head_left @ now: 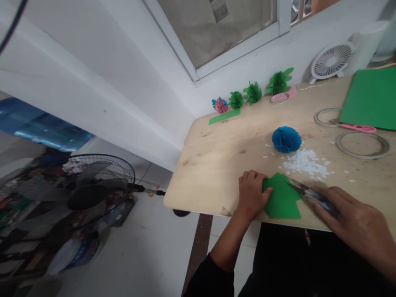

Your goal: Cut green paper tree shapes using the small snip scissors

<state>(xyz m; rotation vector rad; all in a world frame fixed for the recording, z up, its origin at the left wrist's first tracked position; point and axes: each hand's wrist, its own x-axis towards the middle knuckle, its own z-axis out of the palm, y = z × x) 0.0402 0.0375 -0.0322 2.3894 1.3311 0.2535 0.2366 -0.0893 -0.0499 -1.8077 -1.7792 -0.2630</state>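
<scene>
Near the front edge of the wooden table (213, 165), my left hand (252, 194) grips the left side of a piece of green paper (282, 200), thumb on top. The paper has a stepped, cut outline. My right hand (349, 210) is closed around a pair of scissors (312, 196), whose slightly parted blades point left at the paper's upper right edge. Whether the blades touch the paper I cannot tell. Just beyond lie a heap of small white paper bits (306, 163) and a round blue paper honeycomb ball (286, 139).
Along the wall stand a pink and blue paper figure (220, 105), several green ones (254, 93) and a small white fan (331, 62). Tape rings (362, 156), pink scissors (359, 128) and green sheets (371, 99) lie right. A black standing fan (102, 177) is left of the table.
</scene>
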